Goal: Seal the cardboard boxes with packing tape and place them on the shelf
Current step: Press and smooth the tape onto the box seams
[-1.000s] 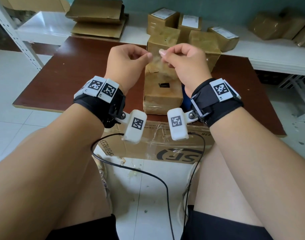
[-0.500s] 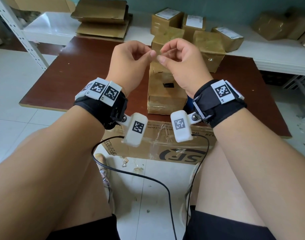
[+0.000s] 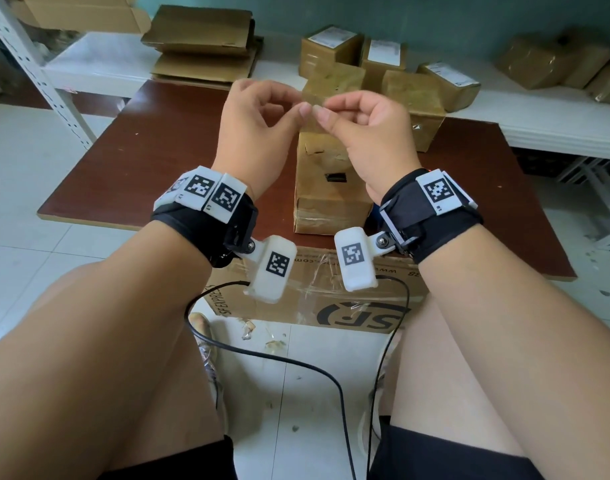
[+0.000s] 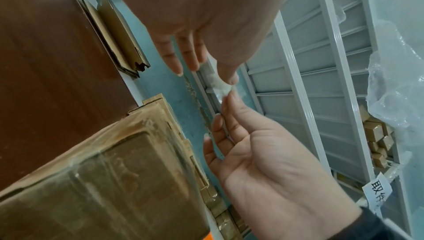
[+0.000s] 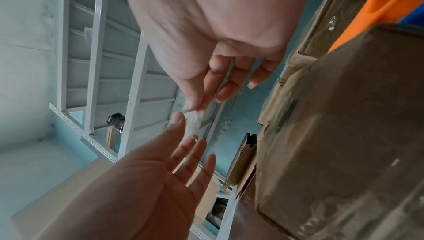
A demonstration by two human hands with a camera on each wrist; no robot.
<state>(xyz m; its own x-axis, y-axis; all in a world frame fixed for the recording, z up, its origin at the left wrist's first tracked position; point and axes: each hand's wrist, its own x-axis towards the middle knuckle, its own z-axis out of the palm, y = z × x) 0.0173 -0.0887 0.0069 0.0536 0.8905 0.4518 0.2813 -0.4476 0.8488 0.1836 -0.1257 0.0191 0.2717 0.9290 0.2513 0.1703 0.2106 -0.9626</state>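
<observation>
A scrap of clear, crinkled tape (image 4: 221, 85) looked whitish and glossy between the fingertips at mid frame. Below it the box (image 3: 328, 188) was brown cardboard wrapped in shiny tape, wrinkled along its near edge. The table (image 3: 151, 157) had a smooth, reddish-brown wood-look top with a faint sheen. At upper left, flat cardboard (image 3: 203, 36) looked matt and plain. The shelf (image 3: 539, 119) behind was smooth white, its post (image 3: 37, 74) white painted metal with punched holes. Both wristbands (image 3: 431, 223) were matt black cloth carrying matt white plastic blocks with printed black patterns. The floor (image 3: 16, 174) was pale glossy tile. A black cable (image 3: 296, 363) looked smooth.
</observation>
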